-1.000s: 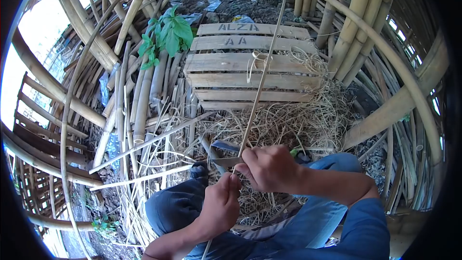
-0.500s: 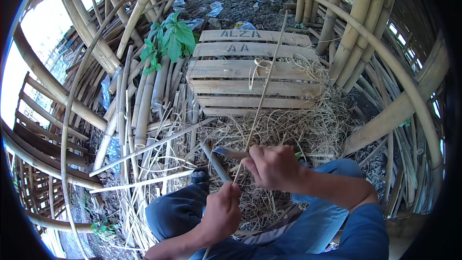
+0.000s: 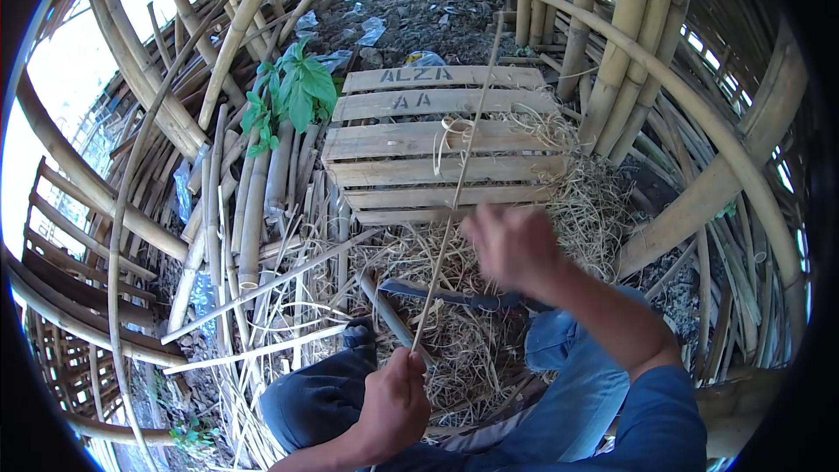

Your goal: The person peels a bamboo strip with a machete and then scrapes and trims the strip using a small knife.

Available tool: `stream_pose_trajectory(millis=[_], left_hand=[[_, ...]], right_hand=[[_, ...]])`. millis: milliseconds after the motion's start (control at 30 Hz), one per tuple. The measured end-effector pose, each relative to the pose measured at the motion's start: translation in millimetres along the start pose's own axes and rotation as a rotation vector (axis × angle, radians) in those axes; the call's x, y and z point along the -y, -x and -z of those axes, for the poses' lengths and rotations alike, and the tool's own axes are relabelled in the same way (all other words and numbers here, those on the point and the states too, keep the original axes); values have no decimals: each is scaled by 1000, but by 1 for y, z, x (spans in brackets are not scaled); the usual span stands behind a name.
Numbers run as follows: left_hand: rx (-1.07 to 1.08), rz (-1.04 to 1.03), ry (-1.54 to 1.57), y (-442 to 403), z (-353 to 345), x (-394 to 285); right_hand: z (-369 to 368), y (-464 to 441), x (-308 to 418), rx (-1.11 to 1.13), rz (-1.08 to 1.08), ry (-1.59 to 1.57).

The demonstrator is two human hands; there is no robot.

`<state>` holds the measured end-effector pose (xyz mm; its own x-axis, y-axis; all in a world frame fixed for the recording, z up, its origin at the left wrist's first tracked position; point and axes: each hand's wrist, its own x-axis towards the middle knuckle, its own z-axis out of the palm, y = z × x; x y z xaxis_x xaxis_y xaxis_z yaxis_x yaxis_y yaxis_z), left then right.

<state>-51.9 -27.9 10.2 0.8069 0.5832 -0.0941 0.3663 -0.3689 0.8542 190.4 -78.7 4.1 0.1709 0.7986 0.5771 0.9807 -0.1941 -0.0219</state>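
Observation:
My left hand (image 3: 395, 398) is closed around the lower part of a long, thin bamboo strip (image 3: 434, 284), which slants up and away in front of me. My right hand (image 3: 516, 249), smeared by motion, is closed on a knife (image 3: 447, 216) whose blurred blade crosses the strip's middle; whether it touches cannot be seen. Below the right hand, a second, curved blade with a dark handle (image 3: 424, 291) lies on the shavings. Beside it a grey-green rod (image 3: 383, 308) lies at a slant near my foot.
A slatted wooden crate (image 3: 437, 170) marked ALZA stands ahead, with a curled shaving on it. Shavings (image 3: 594, 210) heap around its right side. Bamboo poles (image 3: 253, 218) and a leafy plant (image 3: 306, 87) are at left; thick bamboo posts (image 3: 642, 52) rise at right.
My right hand and the knife have moved up and away along the strip, uncovering the curved blade on the shavings. My left hand keeps its hold, slightly lower. The view has shifted a little.

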Motion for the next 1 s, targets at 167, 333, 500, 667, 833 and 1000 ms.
stream_pose_trajectory(millis=[167, 333, 500, 667, 833, 1000], left_hand=[[11, -26, -4, 3, -1, 3], [-51, -136, 51, 8, -2, -3], [23, -153, -19, 21, -5, 19], [38, -41, 52, 23, -2, 20], [49, -149, -42, 37, -2, 39], [177, -245, -114, 55, 6, 51]], right_hand=[[-9, -12, -27, 66, -185, -93], [-9, -1, -4, -131, 149, -76], [-7, -22, -86, -257, -126, 119], [-18, -6, -49, 114, -244, 25], [-16, -9, -85, 28, -60, 74], [-10, -3, -135, 39, -360, 217]])
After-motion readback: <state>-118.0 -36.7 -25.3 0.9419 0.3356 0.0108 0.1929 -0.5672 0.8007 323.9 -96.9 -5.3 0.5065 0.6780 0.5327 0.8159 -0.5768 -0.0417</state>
